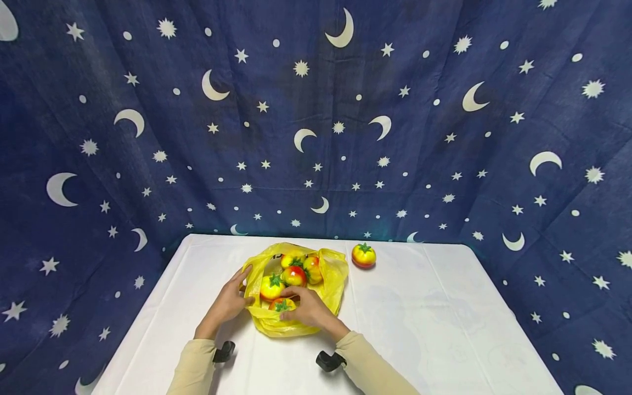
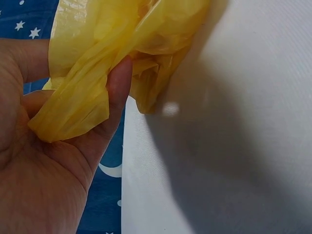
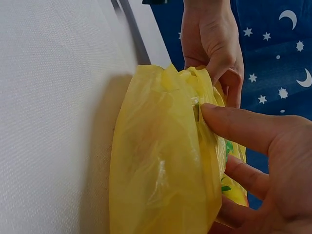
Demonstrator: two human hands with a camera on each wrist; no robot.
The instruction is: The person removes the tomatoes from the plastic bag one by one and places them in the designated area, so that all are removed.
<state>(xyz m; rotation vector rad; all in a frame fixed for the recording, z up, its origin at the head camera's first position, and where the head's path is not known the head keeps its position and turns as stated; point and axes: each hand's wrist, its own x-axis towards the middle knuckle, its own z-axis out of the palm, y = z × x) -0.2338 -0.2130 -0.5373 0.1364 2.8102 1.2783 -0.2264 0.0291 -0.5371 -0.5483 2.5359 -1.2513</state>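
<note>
A yellow plastic bag lies with its mouth spread on the table, and several red-and-yellow tomatoes with green leafy tops are inside. At its left side my left hand holds the rim. In the left wrist view, a fold of the bag runs between the thumb and fingers of that hand. My right hand reaches over the near rim and grips the nearest tomato between thumb and fingers. From the right wrist, the bag's near wall hides most of this tomato.
One more tomato sits outside the bag, to its right near the table's far edge. The table has a white cloth. A dark blue curtain with moons and stars hangs behind it and at both sides.
</note>
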